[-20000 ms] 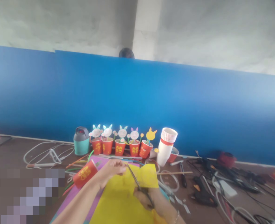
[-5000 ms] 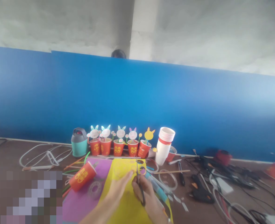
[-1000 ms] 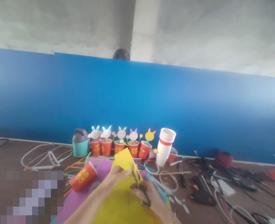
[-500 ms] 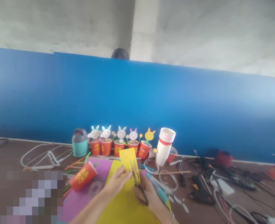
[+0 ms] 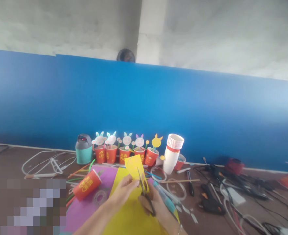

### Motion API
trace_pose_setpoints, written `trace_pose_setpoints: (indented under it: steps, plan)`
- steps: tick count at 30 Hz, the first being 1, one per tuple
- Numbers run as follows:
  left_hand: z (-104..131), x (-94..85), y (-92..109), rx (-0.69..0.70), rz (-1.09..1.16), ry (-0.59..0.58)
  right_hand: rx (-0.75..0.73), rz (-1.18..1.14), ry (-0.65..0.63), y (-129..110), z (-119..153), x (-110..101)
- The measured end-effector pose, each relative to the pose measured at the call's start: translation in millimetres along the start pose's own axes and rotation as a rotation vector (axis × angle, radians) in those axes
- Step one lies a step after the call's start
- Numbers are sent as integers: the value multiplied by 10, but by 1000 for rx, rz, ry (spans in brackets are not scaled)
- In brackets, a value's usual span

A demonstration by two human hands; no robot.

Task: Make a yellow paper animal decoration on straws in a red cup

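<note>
My left hand [image 5: 126,186] pinches the lower left edge of a small yellow paper piece [image 5: 132,164], which has faint drawn lines. In my right hand [image 5: 153,201] is a pair of dark-handled scissors [image 5: 146,196], its fingers closed round the handles. The blades lie over the yellow piece and point up and away from me. Beneath both hands a large yellow sheet [image 5: 129,215] overlaps a purple sheet [image 5: 78,213]. A red paper cup [image 5: 87,184] lies on its side left of my left hand.
Several red cups with animal-face cutouts [image 5: 127,139] line the blue partition [image 5: 144,98]. A white cup stack [image 5: 171,158] and a teal container [image 5: 83,152] flank them. At right are a black glue gun [image 5: 211,200] and tangled cables. A person's head [image 5: 126,55] shows above the partition.
The yellow piece has shifted slightly in my hands, its top edge moving a little left. Both hands keep their hold and almost the same position.
</note>
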State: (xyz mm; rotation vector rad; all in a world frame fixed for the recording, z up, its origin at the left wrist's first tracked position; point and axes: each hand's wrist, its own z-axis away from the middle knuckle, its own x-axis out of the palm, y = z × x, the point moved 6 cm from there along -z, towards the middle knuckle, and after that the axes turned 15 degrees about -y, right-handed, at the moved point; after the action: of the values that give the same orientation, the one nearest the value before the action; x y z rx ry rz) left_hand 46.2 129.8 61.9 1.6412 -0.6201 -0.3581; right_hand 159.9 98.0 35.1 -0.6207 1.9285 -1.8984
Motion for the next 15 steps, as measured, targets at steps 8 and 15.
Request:
trace_pose_setpoints:
  steps: [8, 15]
  plan:
    - [37, 2, 30, -41, 2, 9, -57, -94, -41, 84, -25, -6]
    - [32, 7, 92, -18, -11, -65, -3, -58, -4, 65, 4, -14]
